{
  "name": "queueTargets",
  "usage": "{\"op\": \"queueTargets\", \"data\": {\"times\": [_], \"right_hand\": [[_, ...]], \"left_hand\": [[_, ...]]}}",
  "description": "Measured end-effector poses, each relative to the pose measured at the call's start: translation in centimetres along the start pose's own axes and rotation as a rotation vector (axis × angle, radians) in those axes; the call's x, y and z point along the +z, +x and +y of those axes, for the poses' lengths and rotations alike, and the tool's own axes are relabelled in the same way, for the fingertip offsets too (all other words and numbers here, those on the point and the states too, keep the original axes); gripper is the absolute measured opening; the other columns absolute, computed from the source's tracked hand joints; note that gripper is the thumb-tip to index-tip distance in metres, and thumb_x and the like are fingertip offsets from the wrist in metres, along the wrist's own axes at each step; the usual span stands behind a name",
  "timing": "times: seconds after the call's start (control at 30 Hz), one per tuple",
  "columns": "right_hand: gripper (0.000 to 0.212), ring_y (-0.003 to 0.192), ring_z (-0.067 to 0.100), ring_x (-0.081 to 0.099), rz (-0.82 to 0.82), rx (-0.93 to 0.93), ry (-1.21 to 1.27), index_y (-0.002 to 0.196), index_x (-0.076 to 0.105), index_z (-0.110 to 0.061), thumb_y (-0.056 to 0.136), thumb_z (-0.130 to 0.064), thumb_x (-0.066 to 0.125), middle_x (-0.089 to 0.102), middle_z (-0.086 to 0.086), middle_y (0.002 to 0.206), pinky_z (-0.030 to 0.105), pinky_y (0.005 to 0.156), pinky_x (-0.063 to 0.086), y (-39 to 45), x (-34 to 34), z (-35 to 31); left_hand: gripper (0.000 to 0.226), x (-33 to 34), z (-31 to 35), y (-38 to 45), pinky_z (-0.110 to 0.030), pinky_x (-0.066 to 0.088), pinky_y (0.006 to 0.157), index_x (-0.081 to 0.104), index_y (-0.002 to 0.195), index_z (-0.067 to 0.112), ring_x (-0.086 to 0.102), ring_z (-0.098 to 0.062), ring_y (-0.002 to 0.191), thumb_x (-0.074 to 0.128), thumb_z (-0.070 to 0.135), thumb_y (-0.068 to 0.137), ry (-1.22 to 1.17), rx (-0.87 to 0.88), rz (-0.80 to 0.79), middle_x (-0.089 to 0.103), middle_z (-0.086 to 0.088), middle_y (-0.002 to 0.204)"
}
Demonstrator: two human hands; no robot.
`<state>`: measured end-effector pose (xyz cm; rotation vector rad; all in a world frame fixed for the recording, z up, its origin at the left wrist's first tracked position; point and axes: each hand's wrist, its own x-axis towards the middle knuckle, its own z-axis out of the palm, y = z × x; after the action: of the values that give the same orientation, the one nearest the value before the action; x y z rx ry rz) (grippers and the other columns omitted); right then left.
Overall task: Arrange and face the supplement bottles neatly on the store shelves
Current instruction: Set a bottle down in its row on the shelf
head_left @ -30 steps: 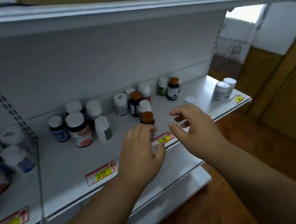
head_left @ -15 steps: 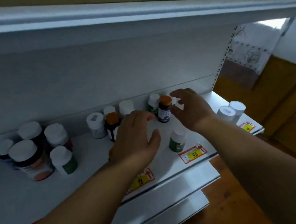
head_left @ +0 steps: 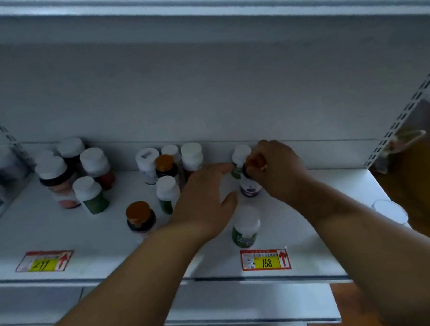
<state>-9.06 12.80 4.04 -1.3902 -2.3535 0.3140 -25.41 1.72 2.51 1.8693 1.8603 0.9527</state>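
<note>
Under the right hand, whose grip pinches its orange cap, the bottle looks light, hard and tippy; left hand spread beside.

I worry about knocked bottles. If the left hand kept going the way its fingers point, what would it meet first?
Probably the white-capped bottle at the back wall, just beyond the left hand; depth is unclear.
</note>
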Motion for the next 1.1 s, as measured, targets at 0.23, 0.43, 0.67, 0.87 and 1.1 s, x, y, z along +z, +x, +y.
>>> {"op": "queueTargets", "data": {"times": [0.23, 0.43, 0.67, 0.87, 1.1], "right_hand": [[0.016, 0.088, -0.002, 0.061, -0.071, -0.137, 0.527, 0.103, 0.056, -0.042, 0.087, -0.045, 0.056, 0.063, -0.018, 0.1, 0.027, 0.073, 0.053, -1.6, -4.9, -5.6], [0.02, 0.081, 0.003, 0.066, -0.199, -0.134, 0.585, 0.107, 0.054, -0.041, 0.089, -0.043, 0.06, 0.066, -0.013, 0.101, 0.024, 0.07, 0.055, -2.9, -3.9, -9.3], [0.028, 0.079, 0.009, 0.05, -0.104, -0.088, 0.215, 0.107, 0.044, -0.039, 0.087, -0.041, 0.063, 0.053, -0.014, 0.093, 0.023, 0.059, 0.036, -4.5, 2.0, -12.6], [0.04, 0.098, 0.021, 0.054, -0.193, -0.018, 0.17, 0.126, 0.044, -0.027, 0.09, -0.035, 0.06, 0.055, 0.0, 0.111, 0.03, 0.075, 0.036, -5.7, 7.5, -15.3], [0.044, 0.094, 0.02, 0.054, -0.201, 0.008, 0.166, 0.127, 0.044, -0.029, 0.088, -0.031, 0.063, 0.055, -0.001, 0.109, 0.031, 0.078, 0.042, -5.9, 7.8, -15.7]], "left_hand": [[0.047, -2.9, 0.9, -2.4, -0.015, 0.048, 0.077, 0.053, 0.12, 0.042, 0.061, 0.008, 0.091, 0.067, 0.051, 0.076, -0.221, -0.148, -0.004, 0.065, 0.026, 0.103], [0.047, -5.4, -0.9, -5.2, -0.004, 0.045, 0.069, 0.057, 0.111, 0.042, 0.062, 0.008, 0.087, 0.078, 0.044, 0.069, -0.264, -0.142, 0.135, 0.066, 0.027, 0.095], [0.059, -10.7, -9.0, -6.0, -0.023, 0.039, 0.087, 0.05, 0.132, 0.02, 0.052, -0.017, 0.109, 0.068, 0.043, 0.081, 0.375, 0.108, 0.042, 0.055, -0.001, 0.123], [0.065, -10.5, -11.4, -4.3, -0.039, 0.048, 0.08, 0.035, 0.136, 0.027, 0.054, -0.024, 0.097, 0.062, 0.046, 0.08, 0.549, 0.232, -0.309, 0.051, -0.001, 0.116], [0.046, -10.1, -12.5, -4.0, -0.041, 0.049, 0.068, 0.037, 0.115, 0.024, 0.054, -0.024, 0.082, 0.063, 0.045, 0.083, 0.491, 0.195, -0.321, 0.047, -0.003, 0.1]]}}
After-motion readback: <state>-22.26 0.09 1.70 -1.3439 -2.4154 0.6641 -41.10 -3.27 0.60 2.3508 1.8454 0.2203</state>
